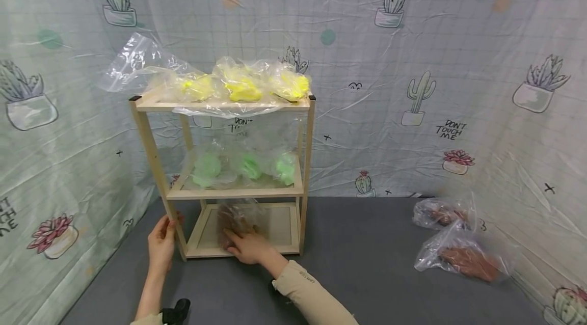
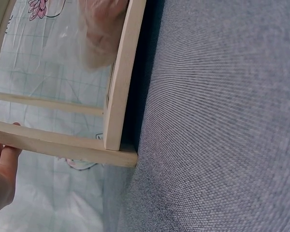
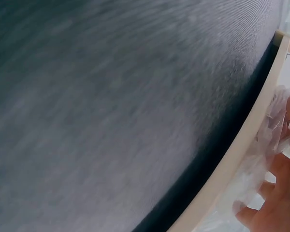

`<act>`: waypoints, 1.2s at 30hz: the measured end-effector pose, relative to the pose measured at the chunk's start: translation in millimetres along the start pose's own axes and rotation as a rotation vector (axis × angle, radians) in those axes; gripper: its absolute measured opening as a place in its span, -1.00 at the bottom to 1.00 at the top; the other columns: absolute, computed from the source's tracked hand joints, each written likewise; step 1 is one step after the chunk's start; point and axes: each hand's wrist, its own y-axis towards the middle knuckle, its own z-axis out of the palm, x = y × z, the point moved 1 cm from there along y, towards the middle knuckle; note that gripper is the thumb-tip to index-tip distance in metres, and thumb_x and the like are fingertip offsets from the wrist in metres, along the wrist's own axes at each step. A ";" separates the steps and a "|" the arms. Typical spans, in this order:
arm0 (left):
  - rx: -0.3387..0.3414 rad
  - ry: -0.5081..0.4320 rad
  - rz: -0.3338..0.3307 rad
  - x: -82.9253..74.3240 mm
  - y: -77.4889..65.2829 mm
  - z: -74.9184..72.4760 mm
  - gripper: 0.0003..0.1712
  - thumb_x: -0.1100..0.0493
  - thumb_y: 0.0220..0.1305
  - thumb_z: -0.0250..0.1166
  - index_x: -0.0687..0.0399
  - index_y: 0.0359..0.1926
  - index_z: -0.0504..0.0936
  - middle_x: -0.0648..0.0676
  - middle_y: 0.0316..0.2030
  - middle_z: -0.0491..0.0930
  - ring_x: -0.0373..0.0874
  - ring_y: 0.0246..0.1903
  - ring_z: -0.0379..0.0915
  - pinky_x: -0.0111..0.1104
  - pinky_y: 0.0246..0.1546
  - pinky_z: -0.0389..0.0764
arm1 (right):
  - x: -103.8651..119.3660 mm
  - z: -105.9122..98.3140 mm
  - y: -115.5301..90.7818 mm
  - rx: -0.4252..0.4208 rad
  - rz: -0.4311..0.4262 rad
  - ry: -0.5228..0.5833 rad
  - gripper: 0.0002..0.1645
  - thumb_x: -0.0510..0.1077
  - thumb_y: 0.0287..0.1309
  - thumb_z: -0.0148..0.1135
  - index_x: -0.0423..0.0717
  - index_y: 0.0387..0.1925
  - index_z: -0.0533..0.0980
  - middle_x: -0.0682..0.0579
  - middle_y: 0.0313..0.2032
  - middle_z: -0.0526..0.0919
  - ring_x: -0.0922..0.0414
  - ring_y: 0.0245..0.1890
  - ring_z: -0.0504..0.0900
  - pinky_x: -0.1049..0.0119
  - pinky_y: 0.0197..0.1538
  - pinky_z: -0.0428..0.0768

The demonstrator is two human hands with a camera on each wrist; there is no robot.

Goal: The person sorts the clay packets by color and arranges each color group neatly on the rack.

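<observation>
A three-tier wooden shelf [image 1: 238,193] stands on the dark grey table. My left hand [image 1: 163,236] holds its front left post [image 2: 53,146] low down, thumb on the near side and fingers passing behind. On the bottom tier lies a clear plastic bag [image 1: 229,218] with something brown inside. My right hand [image 1: 251,246] reaches in over the shelf's front rail [image 3: 232,162] and touches this bag, its fingers spread apart in the right wrist view. Part of the bag is hidden under that hand.
Bags with yellow contents [image 1: 243,88] lie on the top tier, one bag's plastic jutting out left. Bags with green contents [image 1: 249,167] sit on the middle tier. Two bags with brown contents [image 1: 470,263] lie at the table's right. Cactus-print sheeting [image 1: 357,152] surrounds the table.
</observation>
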 end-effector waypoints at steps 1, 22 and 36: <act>0.000 0.000 0.000 -0.1 -0.3 0.0 -0.70 0.22 0.28 0.01 0.34 -0.08 0.49 -0.35 -0.42 0.58 -0.54 -0.36 0.49 -0.72 -0.34 0.41 | 1.9 -0.1 1.6 0.005 0.004 0.008 -0.37 0.19 0.29 -0.27 0.25 0.35 -0.06 0.16 0.33 0.11 0.02 0.39 -0.08 0.05 0.25 0.22; 0.010 0.012 -0.012 -1.4 -1.1 -0.6 -0.70 0.23 0.28 0.01 0.30 -0.05 0.49 -0.37 -0.38 0.56 -0.57 -0.33 0.49 -0.74 -0.32 0.40 | -2.5 -9.5 -0.3 0.007 -0.087 -0.023 -0.35 0.20 0.30 -0.30 0.21 0.36 -0.10 0.16 0.38 -0.05 0.07 0.39 -0.11 0.18 0.29 0.19; 0.035 0.002 -0.014 -1.4 -0.6 -2.5 -0.63 0.23 0.29 -0.01 0.45 -0.01 0.42 -0.37 -0.39 0.56 -0.56 -0.33 0.49 -0.73 -0.33 0.41 | -58.3 -42.6 -102.9 -0.181 -0.298 0.081 -0.39 0.08 0.32 -0.21 0.00 0.33 0.03 0.00 0.30 0.19 0.01 0.30 0.18 0.18 0.23 0.28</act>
